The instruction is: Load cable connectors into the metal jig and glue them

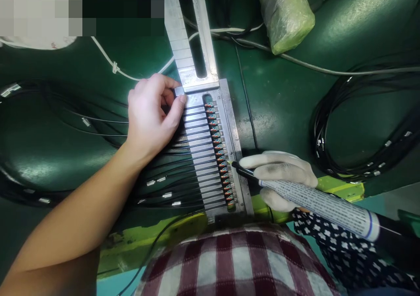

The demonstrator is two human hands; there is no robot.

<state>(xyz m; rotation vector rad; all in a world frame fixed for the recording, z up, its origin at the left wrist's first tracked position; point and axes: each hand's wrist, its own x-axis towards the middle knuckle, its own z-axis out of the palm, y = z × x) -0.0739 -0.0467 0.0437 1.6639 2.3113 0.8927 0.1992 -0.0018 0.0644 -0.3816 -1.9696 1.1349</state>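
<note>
Dark green table carries everything. Long grey metal fixture with slotted comb rows runs up the middle, each slot holding a thin black cable that fans off to the left. Coil of black cables with metal ferrules lies well apart on the right; plastic-wrapped green roll at top.

Left hand, bare, rests on the fixture's upper left, thumb and forefinger pinching a small grey metal block at the rail end.

Right hand, in a white glove, curled around a thick patterned marker pen, black tip touching the row of small red-and-green wire ends about two-thirds down the slot.

Judgement on doing it well: keep the left hand pressing the fixture flat so cables don't shift, hold the pen at a low angle, touch one wire end at a time, work down the row in order, don't smear neighbours.
</note>
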